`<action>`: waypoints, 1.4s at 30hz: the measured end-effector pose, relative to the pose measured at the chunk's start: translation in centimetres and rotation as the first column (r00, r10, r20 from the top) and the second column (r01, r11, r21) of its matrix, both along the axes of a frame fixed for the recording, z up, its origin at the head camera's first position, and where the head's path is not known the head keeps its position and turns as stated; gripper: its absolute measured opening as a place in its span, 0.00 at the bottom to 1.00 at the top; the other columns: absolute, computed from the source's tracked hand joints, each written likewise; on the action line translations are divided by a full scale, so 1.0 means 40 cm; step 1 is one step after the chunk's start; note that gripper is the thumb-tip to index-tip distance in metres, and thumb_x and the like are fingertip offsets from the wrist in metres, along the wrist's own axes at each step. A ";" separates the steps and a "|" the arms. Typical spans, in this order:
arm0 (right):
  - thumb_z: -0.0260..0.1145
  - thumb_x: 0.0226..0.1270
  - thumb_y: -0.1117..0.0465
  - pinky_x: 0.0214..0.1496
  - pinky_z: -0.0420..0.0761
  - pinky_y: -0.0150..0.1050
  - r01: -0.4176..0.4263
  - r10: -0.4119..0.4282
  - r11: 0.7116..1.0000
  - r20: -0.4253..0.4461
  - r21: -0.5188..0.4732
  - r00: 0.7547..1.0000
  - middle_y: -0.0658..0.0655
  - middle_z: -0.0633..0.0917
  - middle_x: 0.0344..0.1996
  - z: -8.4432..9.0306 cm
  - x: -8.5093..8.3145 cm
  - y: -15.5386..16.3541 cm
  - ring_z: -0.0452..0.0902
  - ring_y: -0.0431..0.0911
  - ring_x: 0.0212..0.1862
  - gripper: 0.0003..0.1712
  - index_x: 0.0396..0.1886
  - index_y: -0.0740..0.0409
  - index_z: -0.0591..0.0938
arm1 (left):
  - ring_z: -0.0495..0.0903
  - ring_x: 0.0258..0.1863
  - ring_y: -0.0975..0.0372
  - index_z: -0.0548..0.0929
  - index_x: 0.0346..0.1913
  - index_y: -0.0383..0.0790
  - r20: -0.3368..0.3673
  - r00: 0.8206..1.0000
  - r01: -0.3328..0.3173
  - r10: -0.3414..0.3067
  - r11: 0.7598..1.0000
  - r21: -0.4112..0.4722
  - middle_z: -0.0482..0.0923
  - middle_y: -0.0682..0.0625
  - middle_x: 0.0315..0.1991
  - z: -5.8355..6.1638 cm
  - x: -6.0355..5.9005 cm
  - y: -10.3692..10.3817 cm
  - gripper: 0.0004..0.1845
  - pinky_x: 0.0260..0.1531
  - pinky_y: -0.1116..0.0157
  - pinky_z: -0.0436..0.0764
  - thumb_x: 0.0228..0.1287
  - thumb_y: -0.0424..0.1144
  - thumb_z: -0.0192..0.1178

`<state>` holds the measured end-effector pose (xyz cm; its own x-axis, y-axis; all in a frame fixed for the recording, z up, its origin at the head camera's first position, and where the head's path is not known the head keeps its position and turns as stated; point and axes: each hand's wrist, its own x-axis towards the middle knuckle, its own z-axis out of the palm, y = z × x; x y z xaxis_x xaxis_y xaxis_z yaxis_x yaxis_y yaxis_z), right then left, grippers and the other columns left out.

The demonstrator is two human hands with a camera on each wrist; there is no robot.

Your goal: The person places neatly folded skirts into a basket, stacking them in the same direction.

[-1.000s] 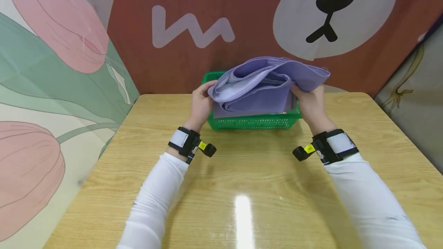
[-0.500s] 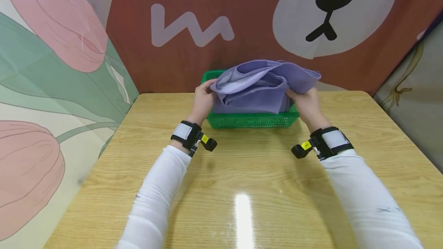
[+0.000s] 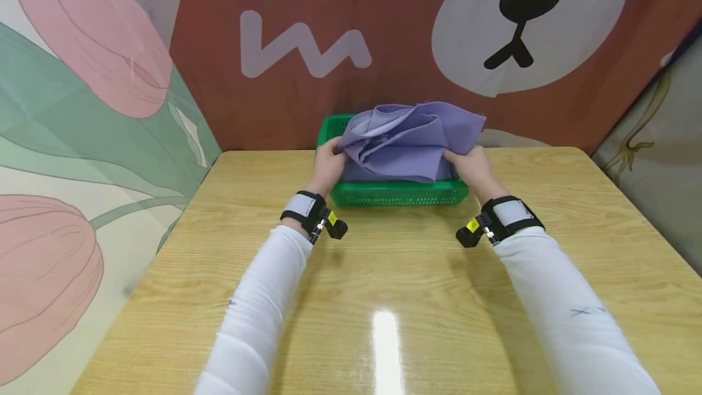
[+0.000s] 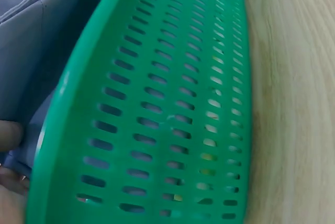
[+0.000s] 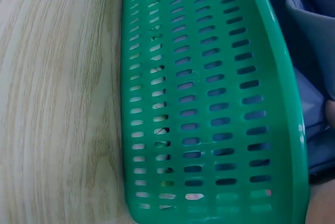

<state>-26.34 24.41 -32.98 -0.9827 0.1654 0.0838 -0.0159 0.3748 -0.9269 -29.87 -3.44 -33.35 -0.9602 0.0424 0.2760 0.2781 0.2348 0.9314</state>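
From the head camera, a folded purple cloth (image 3: 408, 142) sits bunched in and above a green perforated basket (image 3: 397, 195) at the 12 o'clock edge of the wooden table (image 3: 384, 285), against the painted backdrop. The left hand (image 3: 329, 166) grips the cloth's 9 o'clock end with fingers curled round the fabric, and the right hand (image 3: 471, 166) grips the 3 o'clock end the same way; both hands are at the basket's rim. White sleeves and black wrist straps run back toward 6 o'clock. In the left wrist view, the green basket wall (image 4: 157, 119) fills the frame, slotted all over, with the table's wood grain (image 4: 293, 103) at 3 o'clock and purple cloth (image 4: 36, 51) lying inside the rim at 10 o'clock; a fingertip (image 4: 9, 135) touches the cloth at 9 o'clock, though the hand's full grip is not visible here. In the right wrist view, the basket wall (image 5: 199, 109) crosses the middle, the table (image 5: 57, 103) lies at 9 o'clock, and cloth (image 5: 309, 35) shows inside at 2 o'clock; a fingertip (image 5: 330, 111) is just visible at 3 o'clock against the fabric.
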 end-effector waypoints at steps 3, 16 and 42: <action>0.55 0.70 0.54 0.68 0.64 0.51 -0.011 0.010 0.999 0.047 0.030 0.999 0.68 0.68 0.64 -0.005 -0.009 -0.008 0.64 0.57 0.65 0.34 0.67 0.71 0.61 | 0.77 0.48 0.56 0.81 0.52 0.33 0.000 1.000 0.004 -0.004 0.999 -0.032 0.80 0.40 0.51 -0.003 -0.003 0.000 0.16 0.48 0.61 0.75 0.63 0.27 0.51; 0.48 0.73 0.53 0.50 0.71 0.50 -0.142 0.058 0.860 0.182 0.491 0.982 0.73 0.73 0.53 0.001 -0.031 -0.039 0.70 0.57 0.49 0.28 0.57 0.75 0.69 | 0.75 0.57 0.53 0.73 0.63 0.37 0.029 0.999 -0.005 0.016 0.938 -0.347 0.76 0.41 0.58 -0.001 -0.012 0.016 0.20 0.57 0.58 0.74 0.70 0.31 0.47; 0.40 0.70 0.36 0.57 0.70 0.60 -0.199 -0.023 0.760 0.332 0.619 0.943 0.72 0.63 0.67 0.001 -0.014 -0.042 0.63 0.66 0.64 0.46 0.72 0.68 0.53 | 0.68 0.65 0.55 0.74 0.62 0.40 0.142 0.990 0.091 -0.001 0.769 -0.633 0.73 0.46 0.63 -0.001 0.011 0.043 0.22 0.63 0.59 0.68 0.67 0.32 0.43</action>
<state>-26.91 22.74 -32.96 -0.9820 0.0937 -0.1640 0.1571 0.8873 -0.4337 -29.44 -1.71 -33.39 -0.9765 0.2103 0.0473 0.1961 0.7757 0.5998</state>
